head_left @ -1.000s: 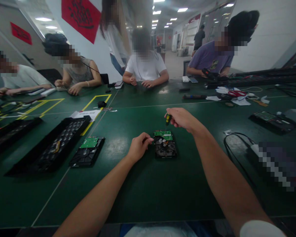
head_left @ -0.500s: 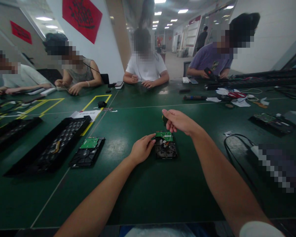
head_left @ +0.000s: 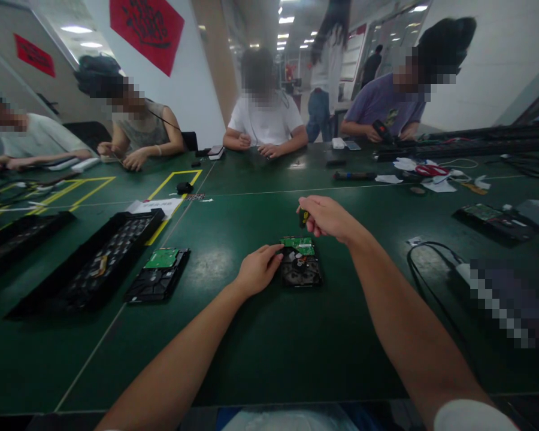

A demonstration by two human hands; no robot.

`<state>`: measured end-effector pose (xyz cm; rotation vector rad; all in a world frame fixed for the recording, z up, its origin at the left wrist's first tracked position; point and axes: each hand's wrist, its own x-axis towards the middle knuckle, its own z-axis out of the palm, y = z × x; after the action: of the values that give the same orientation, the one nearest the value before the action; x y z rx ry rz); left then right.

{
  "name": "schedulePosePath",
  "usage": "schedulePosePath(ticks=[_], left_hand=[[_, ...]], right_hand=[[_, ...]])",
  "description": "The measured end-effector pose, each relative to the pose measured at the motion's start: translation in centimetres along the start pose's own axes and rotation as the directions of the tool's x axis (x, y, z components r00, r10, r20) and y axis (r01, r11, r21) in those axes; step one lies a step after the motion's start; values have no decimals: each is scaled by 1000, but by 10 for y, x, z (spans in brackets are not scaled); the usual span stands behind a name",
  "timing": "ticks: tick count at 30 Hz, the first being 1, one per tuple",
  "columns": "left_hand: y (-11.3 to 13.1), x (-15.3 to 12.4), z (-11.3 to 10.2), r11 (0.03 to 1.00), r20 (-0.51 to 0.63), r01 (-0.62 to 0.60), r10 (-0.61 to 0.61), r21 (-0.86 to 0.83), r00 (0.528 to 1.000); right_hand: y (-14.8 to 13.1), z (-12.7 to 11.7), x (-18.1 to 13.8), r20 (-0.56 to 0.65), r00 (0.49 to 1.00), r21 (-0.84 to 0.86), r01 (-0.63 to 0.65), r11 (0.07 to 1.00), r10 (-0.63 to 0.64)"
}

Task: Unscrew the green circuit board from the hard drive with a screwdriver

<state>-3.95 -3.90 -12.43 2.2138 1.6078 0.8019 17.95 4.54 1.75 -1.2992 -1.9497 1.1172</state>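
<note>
A hard drive (head_left: 300,272) with a green circuit board along its far end lies on the table in front of me. My left hand (head_left: 259,269) grips its left edge, the thumb and fingers pressed against the side near the board. Above the board, my right hand (head_left: 326,216) is closed around a short screwdriver (head_left: 303,218) with a black and yellow handle. Its tip is too small to make out against the board. To the left lies a second hard drive (head_left: 158,274), its green board facing up, with neither hand touching it.
A long black tray (head_left: 94,263) stands at the left. On the right are another drive (head_left: 494,220), a looped black cable (head_left: 411,266) and a blurred device (head_left: 507,305). Papers and wires (head_left: 435,173) lie farther back. Several people sit across the green table (head_left: 269,353).
My right hand has risen slightly, and more of the screwdriver's yellow marking shows. My left hand stays on the hard drive. A standing person has moved to the right in the background.
</note>
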Motion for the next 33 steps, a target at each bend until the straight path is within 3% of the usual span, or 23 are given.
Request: schedulePosePath(ticks=[10,13,17,21,26,33], left_hand=[[2,0,-1,1000,6,0,0,-3,1000],[4,0,-2,1000,4,10,-11,14,1000],[6,1,-3,999,32,5,-7,44,999],[7,1,-4,998,42,1,-4,64,999],[8,1,-5,998,47,6,-9,60,999],[8,2,-5,999,53,15,-18,52,998]], right_hand=[[11,3,5,89,996,231,-49,972,29],[11,4,5,58,998,152,-46,987,37],[9,-1,6,-74,997,-28,28,999,-30],[8,-4,6,-105,994,-61,-20,998,13],[2,-5,3,-49,998,-15,-51,999,51],[1,-3,1,133,988,187,-99,977,75]])
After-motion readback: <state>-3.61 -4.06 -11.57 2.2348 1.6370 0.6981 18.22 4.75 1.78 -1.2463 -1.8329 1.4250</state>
